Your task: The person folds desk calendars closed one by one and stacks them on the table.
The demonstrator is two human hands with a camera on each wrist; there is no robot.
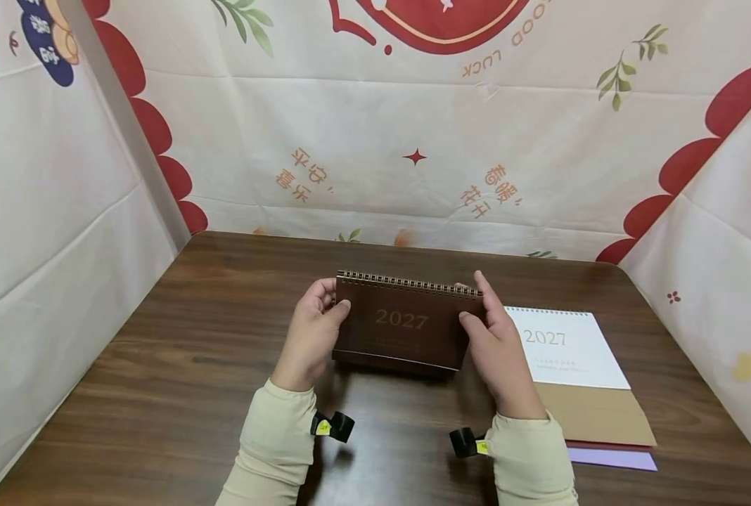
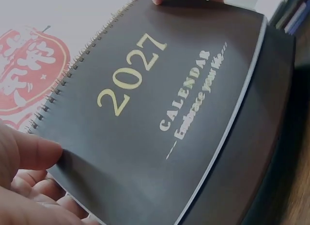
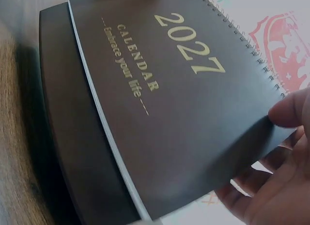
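A dark brown spiral-bound desk calendar (image 1: 407, 334) stands tilted up over the middle of the table, its wire binding along the top and gold "2027" on its cover. My left hand (image 1: 311, 336) grips its left edge, thumb on the front. At the right edge my right hand (image 1: 501, 351) holds it the same way, with one finger pointing up past the binding. In the left wrist view, the calendar cover (image 2: 131, 152) reads "CALENDAR, Embrace your life" above a plain base strip. From the right wrist view, fingers curl behind the cover (image 3: 184, 128). The calendar's back is hidden.
To the right, a white 2027 calendar (image 1: 578, 351) lies on the wooden table (image 1: 179, 393), with a tan board (image 1: 593, 414) below it. Dark red and lavender edges (image 1: 612, 459) show underneath. Printed white cloth (image 1: 363, 119) hangs behind and at both sides.
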